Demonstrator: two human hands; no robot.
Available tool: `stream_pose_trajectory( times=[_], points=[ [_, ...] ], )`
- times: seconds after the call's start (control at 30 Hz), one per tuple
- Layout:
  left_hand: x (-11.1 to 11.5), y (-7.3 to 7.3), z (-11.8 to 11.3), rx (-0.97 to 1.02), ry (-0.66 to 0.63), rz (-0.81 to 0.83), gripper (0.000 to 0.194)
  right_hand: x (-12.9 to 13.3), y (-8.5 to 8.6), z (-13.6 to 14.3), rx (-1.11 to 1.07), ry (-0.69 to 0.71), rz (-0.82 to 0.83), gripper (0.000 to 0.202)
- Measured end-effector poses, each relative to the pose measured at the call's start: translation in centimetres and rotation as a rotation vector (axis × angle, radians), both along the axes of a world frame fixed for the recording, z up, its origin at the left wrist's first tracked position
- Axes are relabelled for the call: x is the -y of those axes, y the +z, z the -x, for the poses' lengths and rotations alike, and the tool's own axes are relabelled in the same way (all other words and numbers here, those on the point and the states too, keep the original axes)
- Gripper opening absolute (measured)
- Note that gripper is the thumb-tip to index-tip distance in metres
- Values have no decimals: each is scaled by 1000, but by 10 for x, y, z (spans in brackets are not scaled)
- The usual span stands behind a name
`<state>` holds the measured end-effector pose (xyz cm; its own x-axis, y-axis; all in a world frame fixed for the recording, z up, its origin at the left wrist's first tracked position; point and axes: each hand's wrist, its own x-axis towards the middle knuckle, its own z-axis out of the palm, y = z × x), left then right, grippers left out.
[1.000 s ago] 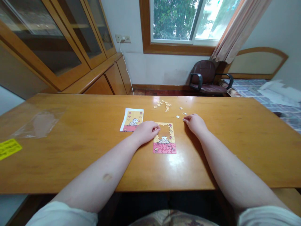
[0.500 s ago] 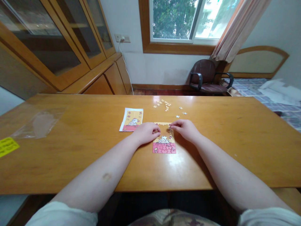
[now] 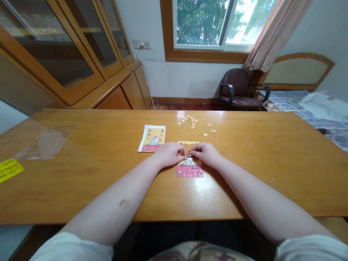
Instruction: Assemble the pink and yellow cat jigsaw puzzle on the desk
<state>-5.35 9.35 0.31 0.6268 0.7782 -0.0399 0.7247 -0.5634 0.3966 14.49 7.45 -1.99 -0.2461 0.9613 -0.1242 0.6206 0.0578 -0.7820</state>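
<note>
A partly joined jigsaw puzzle (image 3: 189, 171) lies on the table, pink at the near end, with a white animal above and a yellow strip at the far end. My left hand (image 3: 172, 153) rests at its left edge, fingers curled; what they hold, if anything, is hidden. From the right, my right hand (image 3: 206, 153) reaches over the puzzle's middle, fingertips pinched on a small puzzle piece (image 3: 189, 154) just above the white animal. A printed picture card (image 3: 152, 138) of the same design lies left of the puzzle. Loose yellow pieces (image 3: 194, 120) lie beyond it.
Several more pieces (image 3: 213, 131) lie to the right of the loose group. A clear plastic bag (image 3: 49, 143) and a yellow label (image 3: 10, 169) are on the left of the wooden table (image 3: 108, 134). An office chair (image 3: 236, 88) stands behind the table's far edge.
My right hand has moved left and slightly nearer, from the puzzle's right edge to its middle, close to my left hand. My left hand has hardly moved.
</note>
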Motion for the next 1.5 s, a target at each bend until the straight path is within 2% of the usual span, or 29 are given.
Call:
stream_pose_trajectory(
  times=[0.27,0.53,0.8,1.0,1.07,1.13,1.27,1.5],
  points=[
    [0,-2,-1,-5,10,8,15,3,6,4,108,1,-92,13],
    [-1,-3,1,-3,0,-8,15,-2,-2,2,209,57,-278,9],
    [-1,-2,0,-19,-2,-7,16,-2,-4,2,217,60,-288,7],
    [-1,-3,2,26,-65,-36,20,-2,0,-4,206,31,-350,14],
    [0,-2,2,52,-119,-46,22,-2,3,-8,206,66,-368,17],
    [1,-2,3,64,-168,-50,26,-1,7,-13,208,166,-362,22],
    [2,-3,3,44,-191,-45,28,1,11,-17,231,341,-365,28],
    [1,-6,2,42,-186,-17,28,3,11,-14,273,391,-375,29]
  ],
)
